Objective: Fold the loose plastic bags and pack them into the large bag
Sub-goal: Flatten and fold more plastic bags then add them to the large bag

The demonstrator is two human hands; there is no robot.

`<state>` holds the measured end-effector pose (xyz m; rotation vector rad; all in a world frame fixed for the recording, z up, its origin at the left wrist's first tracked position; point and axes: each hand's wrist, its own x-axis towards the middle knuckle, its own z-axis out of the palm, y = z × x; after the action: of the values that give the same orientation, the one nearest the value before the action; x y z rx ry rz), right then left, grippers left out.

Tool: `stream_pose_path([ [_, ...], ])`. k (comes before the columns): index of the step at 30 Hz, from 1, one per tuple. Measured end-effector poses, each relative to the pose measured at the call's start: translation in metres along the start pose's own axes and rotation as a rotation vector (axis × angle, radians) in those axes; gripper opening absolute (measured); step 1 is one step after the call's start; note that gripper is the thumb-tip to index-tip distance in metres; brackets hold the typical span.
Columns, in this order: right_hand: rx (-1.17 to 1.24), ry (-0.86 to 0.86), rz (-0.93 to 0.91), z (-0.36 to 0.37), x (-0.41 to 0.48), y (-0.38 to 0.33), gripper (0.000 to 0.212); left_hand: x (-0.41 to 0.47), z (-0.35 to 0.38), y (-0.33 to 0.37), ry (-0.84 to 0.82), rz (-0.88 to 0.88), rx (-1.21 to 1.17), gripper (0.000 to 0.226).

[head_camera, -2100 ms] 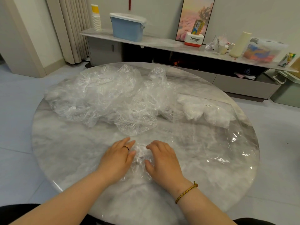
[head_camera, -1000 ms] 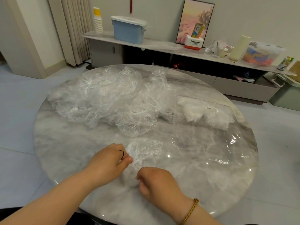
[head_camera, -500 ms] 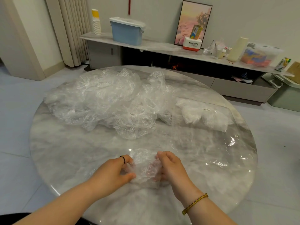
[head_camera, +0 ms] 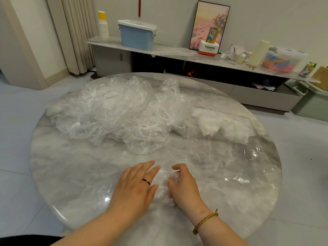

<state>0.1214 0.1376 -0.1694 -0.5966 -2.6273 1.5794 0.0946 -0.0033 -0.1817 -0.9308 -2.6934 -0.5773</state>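
At the marble table's (head_camera: 71, 166) six o'clock, the left hand (head_camera: 134, 185), fingers straight, is pressing a small clear bag (head_camera: 164, 185) while the right hand's (head_camera: 184, 185) curled fingers are gripping it. Folding seems to be finishing; next it probably needs carrying to the large bag (head_camera: 230, 157) at three o'clock.

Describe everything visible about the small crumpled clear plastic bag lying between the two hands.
The small crumpled clear plastic bag is thin, see-through film, heavily wrinkled and gathered into a compact bundle. It lies on the near part of the round grey marble table, apart from the pile of loose bags. The left hand lies flat with straight fingers against its left side; the right hand curls fingers and thumb round its right side. Whether its folds are neat cannot be told.
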Motion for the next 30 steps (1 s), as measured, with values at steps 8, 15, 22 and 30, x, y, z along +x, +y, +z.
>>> stream_pose_path([
  [8, -0.584, 0.247, -0.397, 0.008, -0.004, 0.006, 0.042, -0.002, 0.02, 0.001, -0.318, -0.031, 0.17, 0.077],
  [15, -0.878, 0.106, -0.439, 0.021, -0.006, 0.013, 0.048, -0.005, 0.028, -0.004, -0.379, 0.001, 0.242, 0.079],
  [22, -0.948, -0.036, -0.361, 0.018, -0.009, 0.024, 0.048, -0.009, 0.031, -0.002, -0.454, 0.039, 0.238, 0.05],
  [30, -0.967, -0.128, -0.291, 0.021, -0.008, 0.026, 0.048, 0.008, 0.012, 0.01, -0.397, -0.11, 0.184, 0.086],
])
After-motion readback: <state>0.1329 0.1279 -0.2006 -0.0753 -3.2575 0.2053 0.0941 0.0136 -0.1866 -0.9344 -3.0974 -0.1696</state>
